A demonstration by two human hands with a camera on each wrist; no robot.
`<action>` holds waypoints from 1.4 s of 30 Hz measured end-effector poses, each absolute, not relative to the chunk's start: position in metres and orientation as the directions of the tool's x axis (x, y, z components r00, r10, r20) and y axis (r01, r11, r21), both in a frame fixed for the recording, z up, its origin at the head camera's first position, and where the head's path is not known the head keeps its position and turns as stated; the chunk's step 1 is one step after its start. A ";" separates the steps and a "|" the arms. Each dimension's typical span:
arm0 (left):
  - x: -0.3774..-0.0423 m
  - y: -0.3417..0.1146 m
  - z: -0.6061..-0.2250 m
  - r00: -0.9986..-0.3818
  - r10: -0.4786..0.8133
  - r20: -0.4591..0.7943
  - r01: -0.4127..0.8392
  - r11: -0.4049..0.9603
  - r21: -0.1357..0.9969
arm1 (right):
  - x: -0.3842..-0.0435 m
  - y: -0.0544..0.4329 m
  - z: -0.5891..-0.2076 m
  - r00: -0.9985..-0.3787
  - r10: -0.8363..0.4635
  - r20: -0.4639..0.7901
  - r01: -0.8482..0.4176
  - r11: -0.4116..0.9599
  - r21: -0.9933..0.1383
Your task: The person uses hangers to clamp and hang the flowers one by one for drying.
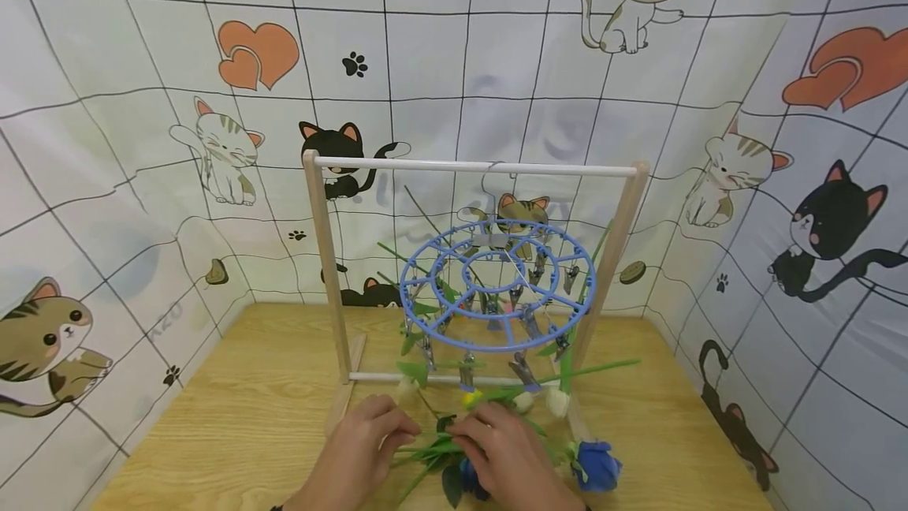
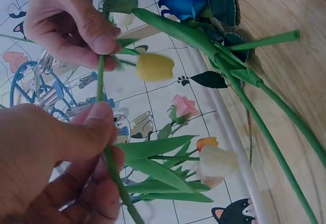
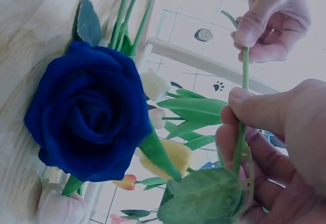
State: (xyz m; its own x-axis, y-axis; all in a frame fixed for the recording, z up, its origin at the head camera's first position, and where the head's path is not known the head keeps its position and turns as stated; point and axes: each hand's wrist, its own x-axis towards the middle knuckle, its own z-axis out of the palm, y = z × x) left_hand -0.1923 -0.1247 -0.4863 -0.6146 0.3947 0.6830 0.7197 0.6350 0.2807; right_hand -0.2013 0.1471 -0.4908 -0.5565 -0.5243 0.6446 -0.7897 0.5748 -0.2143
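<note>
A: What is recorded, largest first?
B: One wooden table (image 1: 234, 385), one frame (image 1: 327, 259) stood on it, one round blue hanger (image 1: 494, 290) hung from its bar.
A: And the hands?
B: Two. Left hand (image 1: 369, 440) and right hand (image 1: 507, 448) are held low before the frame, backs up, slightly apart, both narrowed to a pinch.
A: Smaller items?
B: Two blue roses (image 1: 598, 465) are counted, one partly covered by the right hand. One green stem (image 2: 100, 79) is pinched by both hands and spans the gap.
</note>
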 end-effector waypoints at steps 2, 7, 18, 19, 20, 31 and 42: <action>-0.193 -0.124 -0.485 -0.576 0.397 0.715 0.739 0.627 0.247 | -0.199 0.149 -0.489 -0.555 -0.510 0.657 -0.789 0.572 -0.222; -0.194 -0.126 -0.481 -0.475 0.388 0.790 0.801 0.563 0.205 | -0.195 0.152 -0.482 -0.552 -0.474 0.686 -0.780 0.585 -0.223; -0.199 -0.127 -0.477 -0.255 0.246 0.935 0.901 0.412 0.137 | -0.191 0.162 -0.464 -0.499 -0.352 0.792 -0.757 0.623 -0.200; -0.199 -0.126 -0.477 -0.279 0.246 0.928 0.895 0.418 0.158 | -0.190 0.163 -0.462 -0.497 -0.344 0.797 -0.758 0.618 -0.206; -0.199 -0.125 -0.478 -0.315 0.251 0.915 0.883 0.431 0.186 | -0.189 0.164 -0.460 -0.497 -0.336 0.800 -0.760 0.614 -0.214; -0.201 -0.082 -0.470 -0.657 0.379 0.651 0.744 0.467 0.478 | -0.175 0.168 -0.440 -0.505 -0.270 0.820 -0.796 0.512 -0.322; -0.205 -0.060 -0.456 -0.749 0.381 0.542 0.662 0.446 0.602 | -0.167 0.171 -0.418 -0.520 -0.211 0.828 -0.806 0.444 -0.393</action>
State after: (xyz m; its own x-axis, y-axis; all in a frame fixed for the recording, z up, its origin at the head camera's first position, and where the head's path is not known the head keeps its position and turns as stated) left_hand -0.2054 -0.0599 -0.4561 -0.7493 0.3810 0.5417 0.6622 0.4459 0.6022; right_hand -0.1675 0.1712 -0.4179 -0.5197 -0.2108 0.8279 -0.8055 0.4438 -0.3927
